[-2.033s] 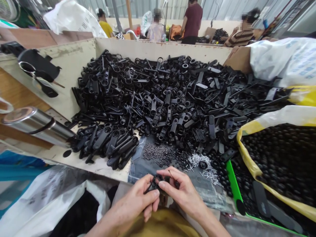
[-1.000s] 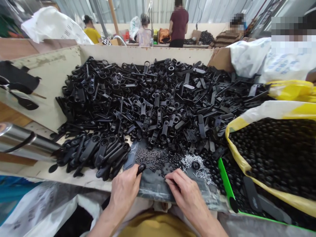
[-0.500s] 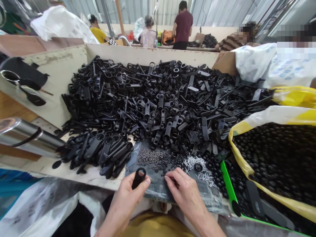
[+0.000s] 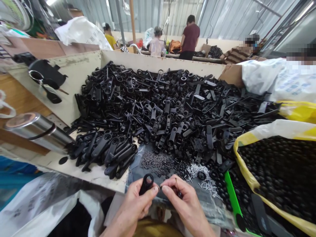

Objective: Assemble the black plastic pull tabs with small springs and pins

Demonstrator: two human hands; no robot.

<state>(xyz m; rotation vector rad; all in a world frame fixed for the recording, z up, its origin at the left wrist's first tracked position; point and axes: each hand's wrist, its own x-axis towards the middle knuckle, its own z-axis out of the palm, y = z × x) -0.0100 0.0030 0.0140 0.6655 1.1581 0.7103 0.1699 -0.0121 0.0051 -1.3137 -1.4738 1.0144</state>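
Note:
My left hand (image 4: 140, 199) grips a black plastic handle piece (image 4: 147, 183) with a round ring at its upper end. Close beside it, my right hand (image 4: 181, 194) is closed in a pinch, its fingertips almost meeting the left thumb. Some small dark thing shows at the right fingertips, too small to name. Just beyond the hands, small dark grey parts (image 4: 158, 164) lie in a heap on a dark mat (image 4: 138, 161). Silver pins (image 4: 201, 174) are scattered to the right of them.
A large pile of black plastic parts (image 4: 158, 108) fills the walled bench. More handle pieces (image 4: 101, 149) are stacked left, by a steel flask (image 4: 37, 128). At right, a yellow-edged sack (image 4: 237, 148) holds round black pieces beside a green tray edge (image 4: 232, 196). Several people work behind.
My right hand has left the small parts on the mat and come towards the left, its fingertips now close to the handle piece. The view has tilted up slightly.

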